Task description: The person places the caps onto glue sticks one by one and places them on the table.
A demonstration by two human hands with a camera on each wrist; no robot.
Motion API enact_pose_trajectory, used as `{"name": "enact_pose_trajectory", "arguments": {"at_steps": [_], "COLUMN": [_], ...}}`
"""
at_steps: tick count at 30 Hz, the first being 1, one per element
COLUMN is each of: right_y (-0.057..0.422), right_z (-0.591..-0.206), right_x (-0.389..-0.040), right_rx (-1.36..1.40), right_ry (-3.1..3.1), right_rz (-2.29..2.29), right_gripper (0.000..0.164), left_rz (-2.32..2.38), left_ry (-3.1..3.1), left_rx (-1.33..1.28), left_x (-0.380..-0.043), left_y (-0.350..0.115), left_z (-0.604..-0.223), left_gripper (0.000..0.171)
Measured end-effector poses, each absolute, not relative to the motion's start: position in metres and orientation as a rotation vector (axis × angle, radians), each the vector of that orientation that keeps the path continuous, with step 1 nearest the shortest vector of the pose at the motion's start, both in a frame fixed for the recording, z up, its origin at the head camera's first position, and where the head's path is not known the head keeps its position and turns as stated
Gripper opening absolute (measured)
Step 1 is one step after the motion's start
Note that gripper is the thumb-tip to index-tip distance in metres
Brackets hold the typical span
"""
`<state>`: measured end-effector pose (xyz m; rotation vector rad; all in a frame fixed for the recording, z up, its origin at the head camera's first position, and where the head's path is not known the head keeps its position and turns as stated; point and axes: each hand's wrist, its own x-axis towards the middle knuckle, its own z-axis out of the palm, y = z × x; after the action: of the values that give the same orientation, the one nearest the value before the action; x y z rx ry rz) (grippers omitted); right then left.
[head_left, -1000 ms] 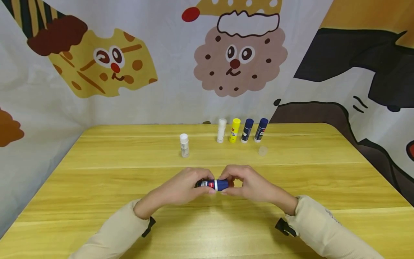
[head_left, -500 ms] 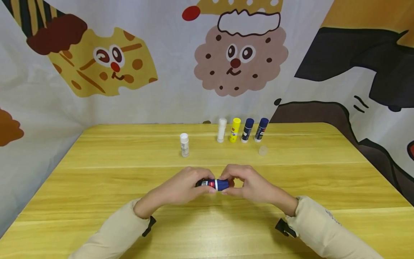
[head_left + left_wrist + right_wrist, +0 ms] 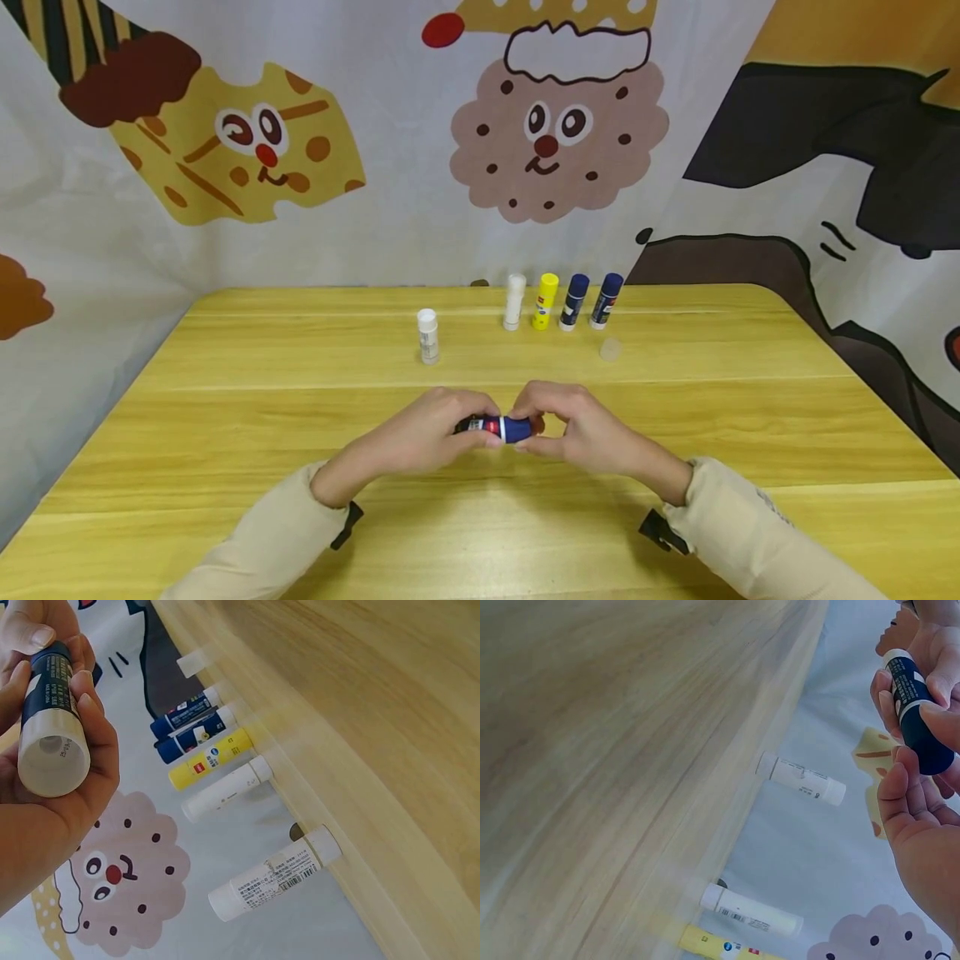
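In the head view, a navy glue stick [image 3: 491, 427] lies sideways between both hands, above the wooden table. My left hand [image 3: 423, 429] grips its body. The thumb and fingers of my right hand [image 3: 573, 425] pinch the navy cap [image 3: 517, 429] at the other end. A white band shows where cap and body meet, with the cap on the stick. From the left wrist, the same glue stick [image 3: 49, 697] shows a hollow white base with small print. The right wrist view also has the glue stick [image 3: 911, 697], with fingers from both hands around it.
Upright toward the table's back edge stand a white glue stick [image 3: 513, 304], a yellow one [image 3: 544, 304] and two navy ones [image 3: 573, 304]. Another white glue stick [image 3: 428, 337] stands apart to their left. A small translucent round piece [image 3: 611, 349] lies before the navy pair.
Almost nothing differs: both hands keep their hold on the glue stick and its cap, with only a very slight shift to the right. The standing glue sticks have not moved.
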<state>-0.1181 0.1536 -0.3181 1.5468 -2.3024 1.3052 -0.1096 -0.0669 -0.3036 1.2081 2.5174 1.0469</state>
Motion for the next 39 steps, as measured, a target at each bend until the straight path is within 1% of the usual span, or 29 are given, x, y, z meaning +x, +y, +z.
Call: {"name": "enact_pose_trajectory", "arguments": {"at_steps": [21,39], "right_y": [0.1515,0.1509], "right_z": [-0.3230,-0.3217], "right_x": [-0.1183,-0.1150], "right_rx": [1.550,1.553], "right_ry": [-2.213,-2.214], "right_rz": [1.281,1.264], "right_gripper": [0.033,0.031], "left_rz": [1.053,1.054], "left_ry": [2.523,2.503], "left_rx": [1.208,1.224], "left_x": [-0.1084,-0.1088], "left_y": [-0.0676,-0.0669], "left_z": [-0.3023,-0.3031], "left_gripper": [0.019,0.018]}}
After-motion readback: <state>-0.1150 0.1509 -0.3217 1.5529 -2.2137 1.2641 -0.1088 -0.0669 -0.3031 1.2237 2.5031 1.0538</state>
